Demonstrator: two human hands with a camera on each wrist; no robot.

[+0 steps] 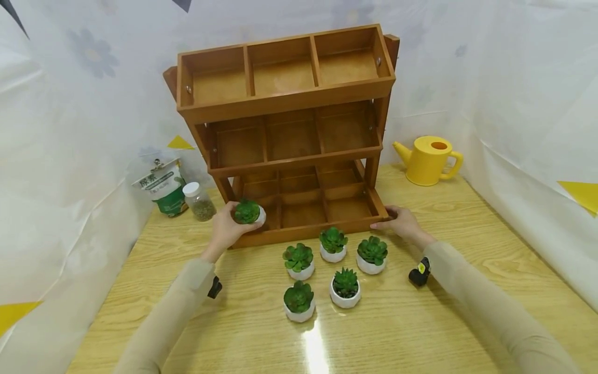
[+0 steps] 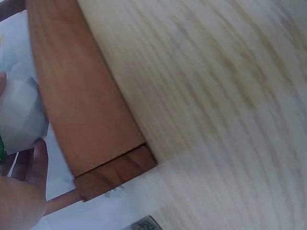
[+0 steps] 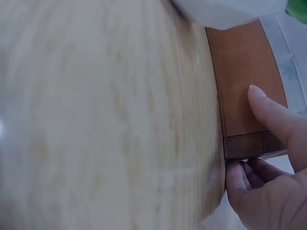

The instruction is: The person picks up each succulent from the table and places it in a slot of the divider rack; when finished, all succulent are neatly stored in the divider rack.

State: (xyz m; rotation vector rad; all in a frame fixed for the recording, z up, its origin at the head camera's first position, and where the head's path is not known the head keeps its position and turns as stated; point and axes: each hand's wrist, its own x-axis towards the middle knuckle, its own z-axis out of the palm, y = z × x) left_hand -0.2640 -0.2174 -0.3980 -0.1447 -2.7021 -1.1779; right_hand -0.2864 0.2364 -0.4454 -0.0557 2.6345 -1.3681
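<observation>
My left hand (image 1: 226,227) grips a potted succulent (image 1: 247,212) by its white faceted pot (image 2: 21,115), over the front left compartment of the bottom tier. The pot's underside is hidden in the head view. This tier belongs to a brown wooden plant rack (image 1: 285,98) with three levels split into compartments. At the rack's lower right corner, my right hand (image 1: 401,222) holds the bottom tier, its thumb on the front board (image 3: 247,81) and its fingers around the end.
Several more succulents in white pots stand before the rack, among them a spiky one (image 1: 345,283). A yellow watering can (image 1: 426,163) is at the right. A lidded jar (image 1: 201,202) and a clipped green-white bag (image 1: 168,189) stand left on the wooden table (image 1: 374,332).
</observation>
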